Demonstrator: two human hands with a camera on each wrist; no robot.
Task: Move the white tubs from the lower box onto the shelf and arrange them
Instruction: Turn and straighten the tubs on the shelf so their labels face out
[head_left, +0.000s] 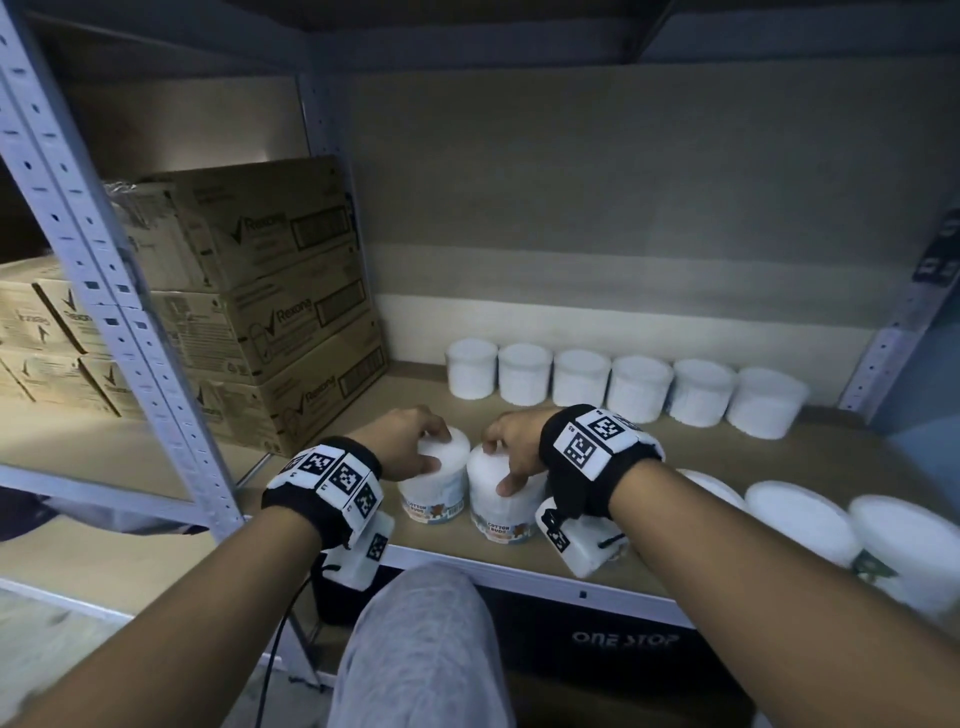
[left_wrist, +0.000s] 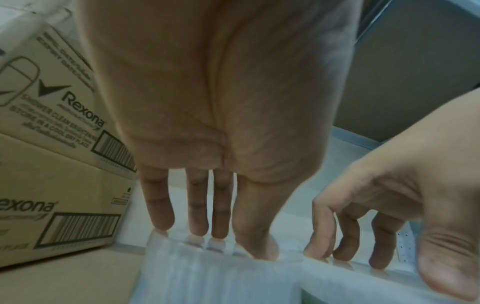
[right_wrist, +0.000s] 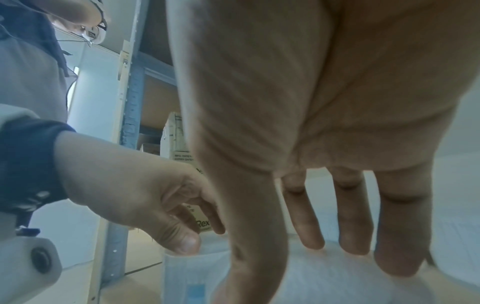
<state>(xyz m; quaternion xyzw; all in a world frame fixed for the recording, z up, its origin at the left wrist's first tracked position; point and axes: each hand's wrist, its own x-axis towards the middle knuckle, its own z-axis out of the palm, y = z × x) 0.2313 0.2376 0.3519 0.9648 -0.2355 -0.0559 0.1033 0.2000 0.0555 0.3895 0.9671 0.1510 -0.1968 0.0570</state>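
Note:
Two white tubs with "Cotton Buds" labels stand side by side at the front of the shelf (head_left: 691, 452). My left hand (head_left: 415, 449) grips the left tub (head_left: 434, 491) from above, fingers over the far rim and thumb on the near side. In the same way my right hand (head_left: 514, 457) grips the right tub (head_left: 498, 512). The left wrist view has my left fingertips (left_wrist: 221, 232) on the rim of the tub's lid (left_wrist: 207, 273). Seen from the right wrist, my right fingers (right_wrist: 353, 226) curl over the other tub's top (right_wrist: 324, 283). Several more white tubs (head_left: 623, 387) line the back of the shelf.
Stacked Rexona cartons (head_left: 270, 291) fill the shelf's left side, close to the left tub. More white tubs (head_left: 805, 525) stand at the front right. A grey metal upright (head_left: 104, 291) rises at the left. My knee (head_left: 421, 639) sits below the shelf edge, beside a dark box (head_left: 623, 639).

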